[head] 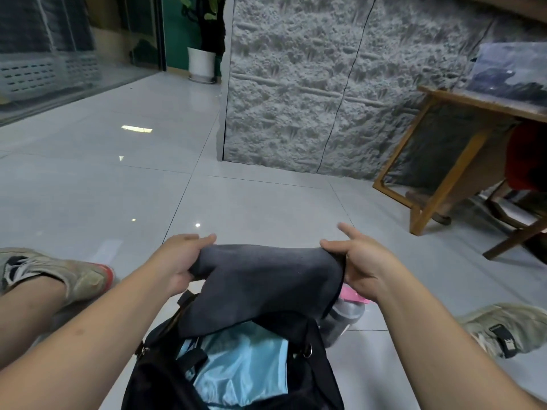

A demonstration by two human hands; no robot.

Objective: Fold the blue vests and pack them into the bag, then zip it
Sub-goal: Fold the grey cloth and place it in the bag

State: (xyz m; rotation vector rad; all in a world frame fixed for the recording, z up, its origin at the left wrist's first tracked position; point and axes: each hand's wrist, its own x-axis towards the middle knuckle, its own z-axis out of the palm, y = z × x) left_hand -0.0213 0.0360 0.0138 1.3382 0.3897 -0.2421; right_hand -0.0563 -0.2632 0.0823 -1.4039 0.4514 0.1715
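1. The left hand (180, 263) pinches the left corner of a dark grey flap (260, 288), thumb on top and fingers curled beneath; the right hand (359, 266) pinches the right corner the same way, its index finger sticking out straight and free. Holding both corners apart keeps the cloth taut and lifted, so the opening below stays clear.

2. The dark grey flap looks like the bag's own front panel or lid, but it could be a separate dark garment held over the mouth; the view does not settle which.

3. The black bag (154, 377) stands on the tiled floor (103, 179) between the person's legs, mouth facing up toward the camera. That keeps it within easy reach of both arms.

4. The blue vests (245, 362) lie inside the bag's mouth, pale, shiny and loosely bunched, filling most of the visible opening. Packing therefore seems largely done, and closing and zipping appear to be what remains.

5. A metal ring (307, 349) sits on the bag's right rim; the zip itself is not clear here.

6. Just beyond the bag on the right lie a grey bottle-like object (344, 316) and something pink (353, 297), partly hidden behind the flap and the right wrist.

7. A shoe (65, 275) rests on the floor at the left and another shoe (509, 329) at the right, framing the work. A wooden desk (461, 99) stands well apart at the right.
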